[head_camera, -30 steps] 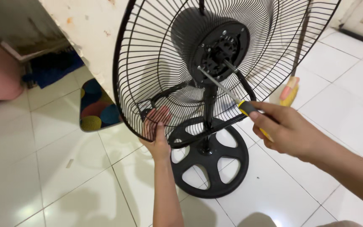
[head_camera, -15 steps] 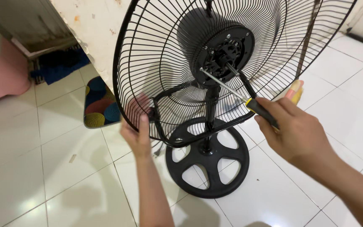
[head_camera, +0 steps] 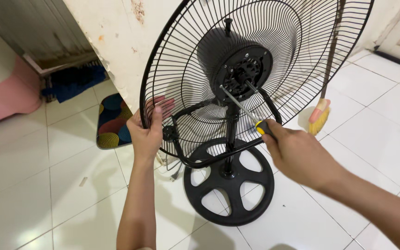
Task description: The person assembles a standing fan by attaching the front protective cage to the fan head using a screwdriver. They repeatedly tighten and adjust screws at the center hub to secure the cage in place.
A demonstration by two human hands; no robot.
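Your left hand (head_camera: pixel 147 132) has climbed the black wire fan guard's (head_camera: pixel 195 69) rim and clenches it, while your right hand (head_camera: pixel 297 155) keeps grasping the yellow-and-black screwdriver (head_camera: pixel 241 107), tip now at the black motor hub (head_camera: pixel 242 70).

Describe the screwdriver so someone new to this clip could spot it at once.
Start at the black standing fan on the white tiled floor. At its wire guard, the right hand grips a screwdriver whose tip meets the black motor hub. Its yellow-and-black handle and bare silver shaft stand out against the black parts.
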